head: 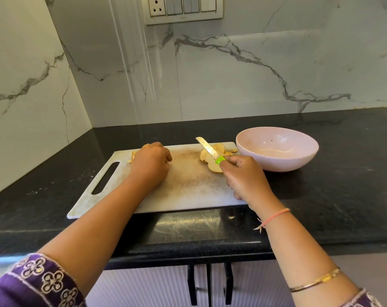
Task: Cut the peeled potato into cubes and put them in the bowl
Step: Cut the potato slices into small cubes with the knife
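Potato (133, 155): board (188, 185) left end, left grip (151, 162) curled round it; slices (212, 161) beside bowl (276, 151). Right grip (243, 177) clamped on knife (208, 149). Likely firm, slick, light; best pinched by flat faces.

- One cutting board (188, 185) on one counter (332, 185).
- One knife (209, 150).
- One bowl (283, 162).
- Two hands: left hand (151, 161), right hand (245, 176).
- Potato slices (213, 168) in two groups: at least four by the knife; the second group is mostly hidden under the left hand and can't be counted.
- One thread bracelet (274, 218), one bangle (316, 280).
- One switch plate (183, 9).
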